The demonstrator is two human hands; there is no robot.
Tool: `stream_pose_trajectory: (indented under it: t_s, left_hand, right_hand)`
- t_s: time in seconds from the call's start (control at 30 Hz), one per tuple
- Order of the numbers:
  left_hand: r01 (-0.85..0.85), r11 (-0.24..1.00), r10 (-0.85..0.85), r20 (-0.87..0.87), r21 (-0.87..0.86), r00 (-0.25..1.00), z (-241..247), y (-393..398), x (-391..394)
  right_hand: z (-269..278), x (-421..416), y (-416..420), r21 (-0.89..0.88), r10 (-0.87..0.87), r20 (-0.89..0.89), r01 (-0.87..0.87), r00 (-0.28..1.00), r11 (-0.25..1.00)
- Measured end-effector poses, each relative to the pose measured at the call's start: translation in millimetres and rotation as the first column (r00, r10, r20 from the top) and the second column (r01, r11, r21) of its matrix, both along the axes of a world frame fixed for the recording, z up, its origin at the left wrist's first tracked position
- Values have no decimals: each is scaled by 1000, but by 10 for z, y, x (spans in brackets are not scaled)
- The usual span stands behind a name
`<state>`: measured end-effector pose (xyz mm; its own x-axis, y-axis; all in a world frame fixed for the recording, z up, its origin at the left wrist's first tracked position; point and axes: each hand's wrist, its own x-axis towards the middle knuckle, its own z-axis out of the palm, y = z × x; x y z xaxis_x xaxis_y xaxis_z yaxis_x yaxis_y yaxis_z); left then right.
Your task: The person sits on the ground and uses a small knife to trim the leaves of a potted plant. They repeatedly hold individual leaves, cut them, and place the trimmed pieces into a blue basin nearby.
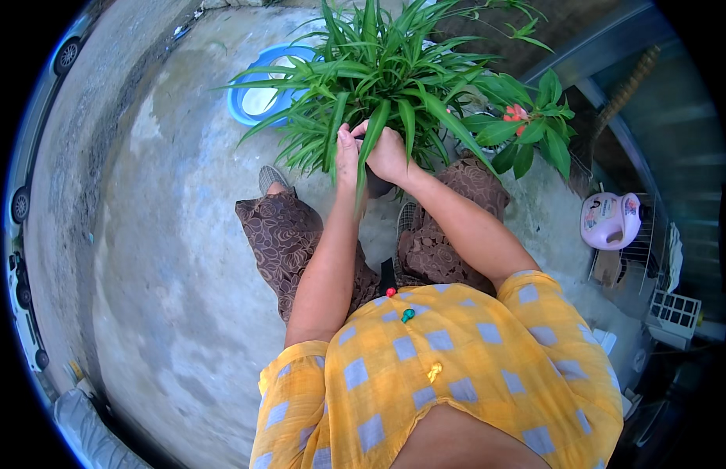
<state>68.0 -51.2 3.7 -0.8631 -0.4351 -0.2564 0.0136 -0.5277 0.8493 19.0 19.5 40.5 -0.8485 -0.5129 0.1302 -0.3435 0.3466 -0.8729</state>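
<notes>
A bushy spider plant (392, 76) with long green leaves stands in front of me. Part of a dark plant pot (379, 186) shows beneath its foliage. My left hand (347, 155) is at the near side of the plant, thumb up, among the lower leaves. Close beside it, my right hand (388, 153) has its fingers bent toward the left one, and a long leaf hangs across it. A small dark patch shows between the two hands. Leaves and the hands themselves hide the fingertips, so what they grip cannot be made out.
A blue plastic basin (239, 105) holding white round items sits behind the plant at left. To the right are a plant with coral flowers (515, 117), a pink jug (610, 221) on a wire rack (644, 267), and a white crate (673, 316). Parked cars (21, 205) line the left edge.
</notes>
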Motion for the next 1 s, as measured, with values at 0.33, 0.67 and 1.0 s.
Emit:
stream_pose_trajectory:
  t_s: [0.33, 0.67, 1.0]
  left_hand:
    - [-57, 978, 24, -164, -198, 986, 33, 250, 187]
    - [-153, 984, 103, 395, 96, 913, -186, 121, 432]
    - [-478, 875, 381, 507, 72, 773, -38, -179, 394]
  right_hand:
    - [42, -159, 48, -134, -38, 72, 48, 997, 990]
    - [-130, -130, 44, 295, 115, 74, -132, 991, 946]
    - [-295, -143, 61, 219, 134, -76, -114, 988, 969]
